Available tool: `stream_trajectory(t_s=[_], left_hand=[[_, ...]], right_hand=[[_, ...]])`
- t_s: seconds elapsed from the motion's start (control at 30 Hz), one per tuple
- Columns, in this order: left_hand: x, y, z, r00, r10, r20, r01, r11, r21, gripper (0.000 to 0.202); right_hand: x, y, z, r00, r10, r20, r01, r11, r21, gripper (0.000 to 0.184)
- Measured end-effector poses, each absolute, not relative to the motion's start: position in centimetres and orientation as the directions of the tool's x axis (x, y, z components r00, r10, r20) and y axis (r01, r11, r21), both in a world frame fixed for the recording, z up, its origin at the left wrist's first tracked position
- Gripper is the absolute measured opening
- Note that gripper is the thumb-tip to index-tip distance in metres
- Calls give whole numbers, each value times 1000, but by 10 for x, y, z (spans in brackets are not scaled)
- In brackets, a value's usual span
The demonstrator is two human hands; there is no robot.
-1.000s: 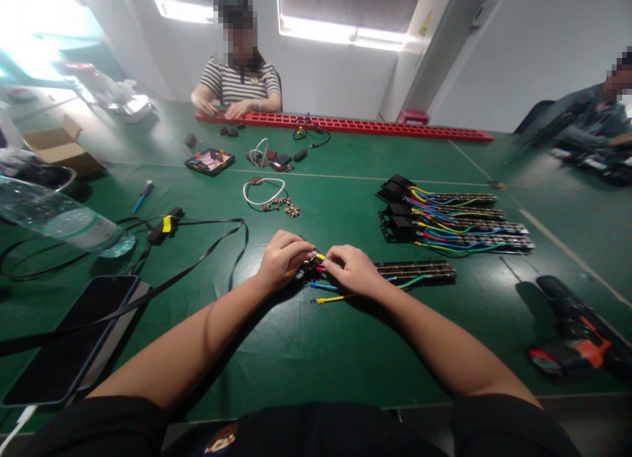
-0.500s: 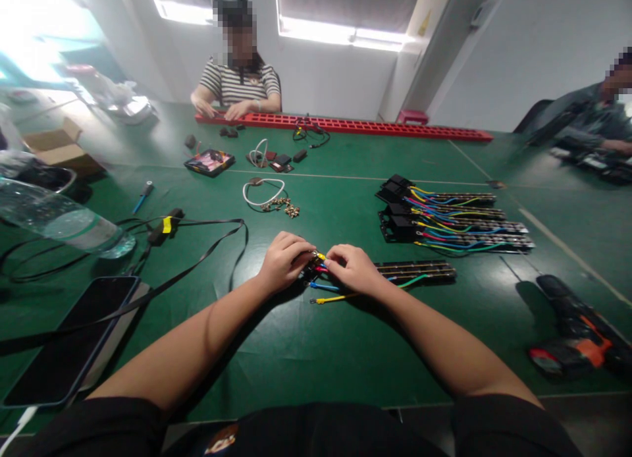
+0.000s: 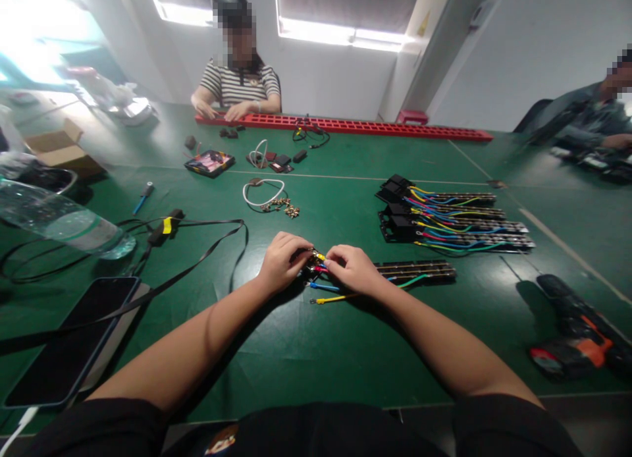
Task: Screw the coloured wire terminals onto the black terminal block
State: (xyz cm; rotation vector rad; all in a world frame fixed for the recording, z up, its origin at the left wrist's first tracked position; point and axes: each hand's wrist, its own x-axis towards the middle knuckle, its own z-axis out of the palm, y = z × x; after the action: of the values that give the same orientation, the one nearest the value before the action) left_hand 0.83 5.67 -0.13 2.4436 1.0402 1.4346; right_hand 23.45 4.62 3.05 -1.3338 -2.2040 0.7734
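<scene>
My left hand [image 3: 282,261] and my right hand [image 3: 351,268] meet at the middle of the green table [image 3: 316,338], both with fingers curled in a pinch. Between them is the black end block of a wired strip [image 3: 419,270], with red, blue and yellow wire ends [image 3: 326,299] sticking out toward me. Left fingers grip the block's left side. Right fingers pinch at the wire terminals on it. The strip's long dark body runs off to the right from under my right hand.
A stack of similar wired strips [image 3: 451,221] lies at right, a drill [image 3: 577,335] at far right. Small brass parts [image 3: 284,207] and a white cable loop lie ahead. A phone [image 3: 69,342], black strap and water bottle [image 3: 59,221] are at left. Two other people sit at the table.
My hands have stayed in place, with only slight finger movement at the block. The person opposite has shifted their hands a little along the red rail.
</scene>
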Motion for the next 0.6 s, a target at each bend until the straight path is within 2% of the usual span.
stream_trajectory(t_s=[0.6], left_hand=[[7,58,-3,305,607,734,483,-762,431,6]], right_hand=[[236,46,30,-435,896,91,637,378,-672,17]])
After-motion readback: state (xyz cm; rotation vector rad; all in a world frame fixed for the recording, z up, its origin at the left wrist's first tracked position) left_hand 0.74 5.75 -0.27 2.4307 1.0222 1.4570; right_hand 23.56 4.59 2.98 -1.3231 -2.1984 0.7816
